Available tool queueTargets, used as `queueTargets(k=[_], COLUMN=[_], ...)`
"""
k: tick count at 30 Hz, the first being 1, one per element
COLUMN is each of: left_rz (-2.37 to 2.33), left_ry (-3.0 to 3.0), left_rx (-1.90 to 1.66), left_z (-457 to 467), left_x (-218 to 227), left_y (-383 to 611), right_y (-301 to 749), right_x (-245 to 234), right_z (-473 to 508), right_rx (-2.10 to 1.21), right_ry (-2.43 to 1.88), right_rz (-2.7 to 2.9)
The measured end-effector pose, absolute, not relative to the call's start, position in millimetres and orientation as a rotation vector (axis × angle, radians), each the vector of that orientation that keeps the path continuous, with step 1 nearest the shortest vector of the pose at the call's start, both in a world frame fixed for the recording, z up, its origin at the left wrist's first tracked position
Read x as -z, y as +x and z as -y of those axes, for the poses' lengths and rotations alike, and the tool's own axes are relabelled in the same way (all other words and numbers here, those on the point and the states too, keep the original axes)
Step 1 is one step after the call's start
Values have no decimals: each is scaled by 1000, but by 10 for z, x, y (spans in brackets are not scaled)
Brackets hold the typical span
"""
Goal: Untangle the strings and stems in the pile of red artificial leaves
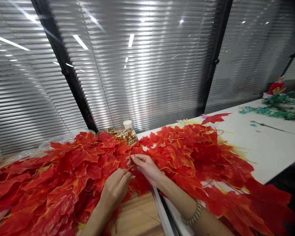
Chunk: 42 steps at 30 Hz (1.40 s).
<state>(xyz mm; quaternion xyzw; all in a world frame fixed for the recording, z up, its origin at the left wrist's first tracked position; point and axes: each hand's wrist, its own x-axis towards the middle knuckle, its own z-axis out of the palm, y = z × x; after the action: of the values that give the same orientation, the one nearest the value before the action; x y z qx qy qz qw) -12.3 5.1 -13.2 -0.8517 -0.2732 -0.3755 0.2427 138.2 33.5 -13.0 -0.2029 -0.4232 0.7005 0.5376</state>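
A thick heap of red and orange artificial maple leaves (pixel 71 170) covers the wooden table (pixel 140 216) and spills onto the white table (pixel 267 144). My left hand (pixel 114 190) and my right hand (pixel 146 167) meet at the middle of the heap, fingertips pinched together on a thin yellowish leaf stem (pixel 130 166). A beaded bracelet (pixel 193 214) circles my right wrist. What lies under the heap is hidden.
A paper cup (pixel 127 124) and gold-wrapped sweets (pixel 124 135) stand behind the leaves by the window blinds (pixel 147 65). Green artificial sprigs (pixel 272 109) and a red item (pixel 276 87) lie at the far right of the white table. A dark gap (pixel 166 209) separates the two tables.
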Motion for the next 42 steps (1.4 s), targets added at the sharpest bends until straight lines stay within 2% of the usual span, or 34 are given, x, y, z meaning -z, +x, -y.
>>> queueTargets(k=[19, 23, 30, 37, 39, 42], left_rz=[1097, 1231, 1858, 2293, 2402, 2592], left_ry=[-2410, -2497, -2546, -2592, -2632, -2676], left_rx=[1107, 1308, 1855, 2608, 2659, 2554], left_z=[-70, -40, 10, -18, -9, 16], left_x=[201, 162, 162, 115, 80, 52], left_y=[-121, -117, 42, 76, 66, 62], right_y=[1315, 1300, 1293, 1290, 1264, 1234], right_x=[196, 187, 178, 143, 163, 181], right_z=[-310, -324, -329, -246, -243, -240], right_rx=[-1771, -1669, -1265, -1402, -1496, -1643], right_ry=[-462, -537, -665, -578, -555, -498], right_rz=[949, 999, 1392, 1611, 1624, 1621])
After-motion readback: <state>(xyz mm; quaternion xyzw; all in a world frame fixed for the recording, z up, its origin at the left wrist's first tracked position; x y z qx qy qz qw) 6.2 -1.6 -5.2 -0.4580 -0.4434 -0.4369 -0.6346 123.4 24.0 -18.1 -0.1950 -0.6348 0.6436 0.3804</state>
